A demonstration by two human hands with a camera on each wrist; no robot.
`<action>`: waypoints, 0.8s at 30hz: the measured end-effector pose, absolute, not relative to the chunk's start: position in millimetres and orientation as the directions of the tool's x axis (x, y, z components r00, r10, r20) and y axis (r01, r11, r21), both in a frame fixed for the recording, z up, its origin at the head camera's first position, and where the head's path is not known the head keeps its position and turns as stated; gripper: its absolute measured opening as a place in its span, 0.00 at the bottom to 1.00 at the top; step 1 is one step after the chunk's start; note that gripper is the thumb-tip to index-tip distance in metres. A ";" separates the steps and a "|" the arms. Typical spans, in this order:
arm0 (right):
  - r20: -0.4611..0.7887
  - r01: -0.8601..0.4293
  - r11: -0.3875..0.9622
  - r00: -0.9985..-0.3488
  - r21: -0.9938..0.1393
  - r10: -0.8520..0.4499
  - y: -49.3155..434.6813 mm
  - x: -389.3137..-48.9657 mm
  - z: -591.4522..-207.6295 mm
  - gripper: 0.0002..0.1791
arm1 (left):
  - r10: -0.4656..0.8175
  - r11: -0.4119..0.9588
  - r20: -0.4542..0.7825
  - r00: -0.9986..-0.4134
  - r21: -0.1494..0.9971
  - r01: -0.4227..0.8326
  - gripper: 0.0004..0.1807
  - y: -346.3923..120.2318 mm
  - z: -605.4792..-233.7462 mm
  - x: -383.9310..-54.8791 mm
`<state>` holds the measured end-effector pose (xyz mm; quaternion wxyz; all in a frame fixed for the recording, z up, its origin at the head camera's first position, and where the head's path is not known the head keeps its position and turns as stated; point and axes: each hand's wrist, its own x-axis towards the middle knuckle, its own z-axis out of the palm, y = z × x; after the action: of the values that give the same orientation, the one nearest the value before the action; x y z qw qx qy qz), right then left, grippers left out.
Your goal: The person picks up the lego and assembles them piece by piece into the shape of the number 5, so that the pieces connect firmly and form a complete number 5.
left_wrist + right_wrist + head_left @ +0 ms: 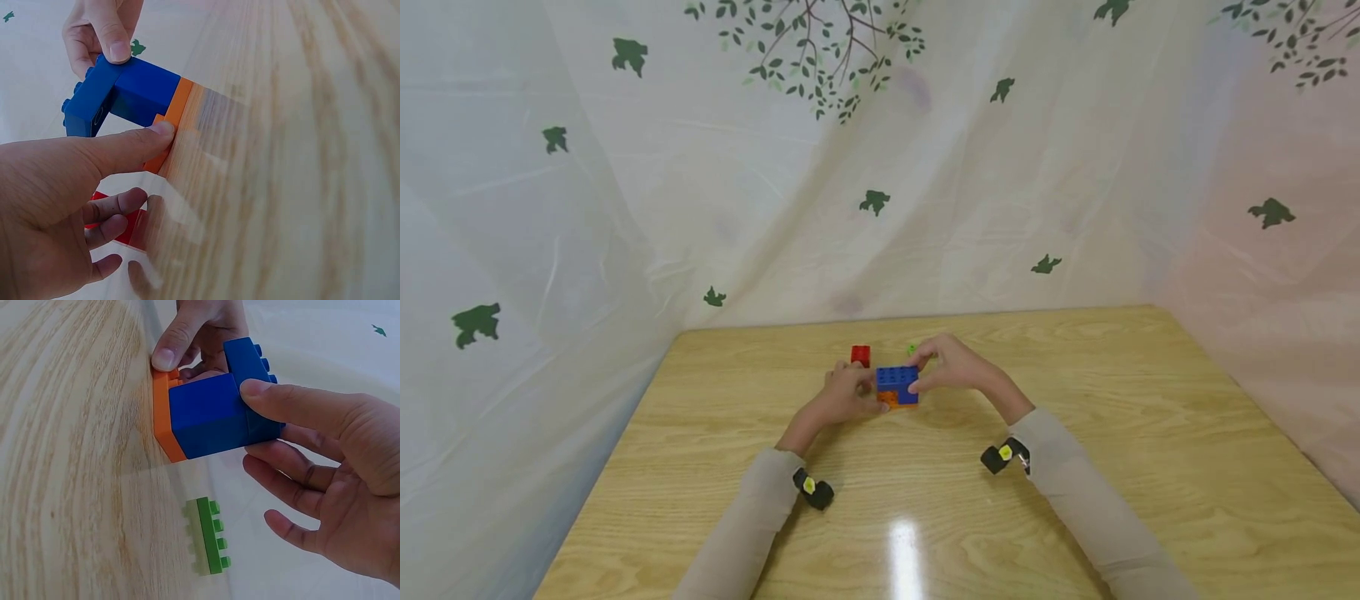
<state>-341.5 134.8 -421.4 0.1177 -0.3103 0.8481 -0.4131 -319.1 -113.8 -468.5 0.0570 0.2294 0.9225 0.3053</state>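
On the table stands a small stack: a thin orange building brick (164, 422) at the bottom, a taller blue block (206, 409) on its right end, and a thinner studded blue brick (236, 359) on top. The top brick juts out leftward over a gap above the orange one. My left hand (844, 396) grips the orange brick at its left end, thumb on the near side; the index finger is hidden behind. With thumb and fingers my right hand (953, 365) pinches the right end of the blue top brick. Its ring and little fingers stay off the stack.
Behind my left hand sits a red brick (861, 355). A flat light-green brick (210, 540) lies behind the stack on the right. The wooden table (850, 483) ends at a hanging cloth (925, 250) with printed leaves and birds.
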 end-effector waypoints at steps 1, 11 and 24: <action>0.057 -0.430 0.468 -0.781 -0.772 -0.622 134.6 -342.2 -421.8 0.18 | 0.458 0.709 0.035 -0.888 0.589 0.388 0.19 -113.9 -468.3 -319.3; 0.025 -0.424 0.494 -0.777 -0.759 -0.629 132.7 -345.1 -417.5 0.18 | 0.453 0.713 0.028 -0.891 0.589 0.381 0.17 -113.6 -465.1 -318.4; 0.052 -0.414 0.443 -0.774 -0.795 -0.631 134.9 -342.1 -419.2 0.18 | 0.457 0.710 0.024 -0.889 0.592 0.381 0.19 -113.4 -466.9 -318.9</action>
<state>-342.1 134.9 -419.2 0.1271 -0.3110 0.8397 -0.4266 -318.9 -113.4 -466.9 0.0620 0.2272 0.9226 0.3056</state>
